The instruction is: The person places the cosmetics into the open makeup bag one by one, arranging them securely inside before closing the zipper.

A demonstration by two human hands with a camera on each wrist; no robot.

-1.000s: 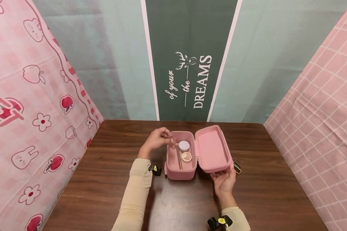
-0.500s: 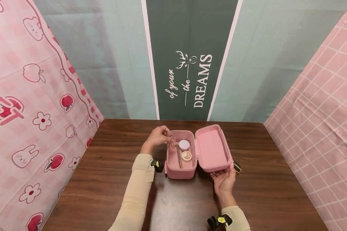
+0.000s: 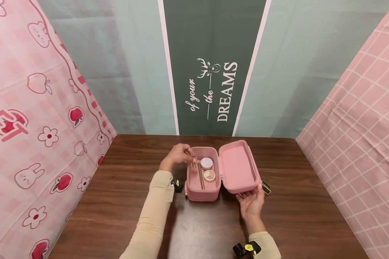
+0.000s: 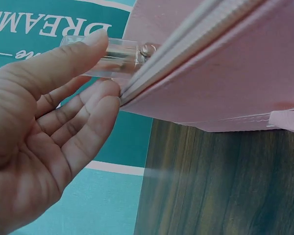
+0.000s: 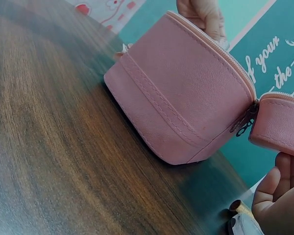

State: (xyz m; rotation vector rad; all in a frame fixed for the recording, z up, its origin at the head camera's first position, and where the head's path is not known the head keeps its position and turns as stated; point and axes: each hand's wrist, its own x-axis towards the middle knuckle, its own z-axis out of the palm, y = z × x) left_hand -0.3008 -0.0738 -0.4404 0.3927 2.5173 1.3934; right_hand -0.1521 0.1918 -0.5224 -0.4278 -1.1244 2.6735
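A pink zippered cosmetic case [image 3: 202, 196] stands unzipped on the table, its lid [image 3: 238, 167] folded out to the right. My left hand [image 3: 180, 154] pinches a small clear rectangular tube with rose-gold parts inside [image 4: 118, 58] between thumb and fingers, at the case's far left rim. Inside the case lie a slim brown pencil-like stick [image 3: 201, 176], a round pale lilac compact [image 3: 206, 163] and a round cream-rimmed compact with a divided pan [image 3: 209, 175]. Under the lid's near edge, my right hand [image 3: 253, 205] holds the lid up.
A black-and-gold tube [image 3: 265, 187] lies on the wooden table [image 3: 123, 201] just right of my right hand, partly behind the lid. Printed cloths [image 3: 350, 108] hang along the back and both sides.
My left hand and forearm have shifted slightly right, and the clear tube has tilted a little at the rim. The right hand and lid stay where they were.
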